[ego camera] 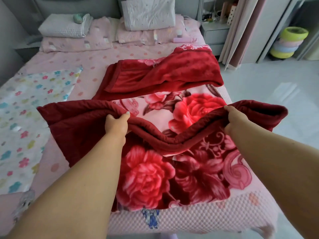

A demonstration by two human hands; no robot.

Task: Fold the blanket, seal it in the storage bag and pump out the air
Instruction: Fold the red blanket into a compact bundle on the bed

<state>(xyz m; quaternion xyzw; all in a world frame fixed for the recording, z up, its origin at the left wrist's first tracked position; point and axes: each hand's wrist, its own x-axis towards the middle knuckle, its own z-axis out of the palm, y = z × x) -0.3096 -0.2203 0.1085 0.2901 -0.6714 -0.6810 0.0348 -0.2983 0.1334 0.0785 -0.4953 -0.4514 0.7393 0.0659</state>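
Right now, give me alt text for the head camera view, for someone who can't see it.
Two bare hands, left hand and right hand, each grip the dark red border of a red rose-patterned blanket, lifting that edge above a pink bed. A flower-print cloth lies on the left and folded bedding sits by the headboard.
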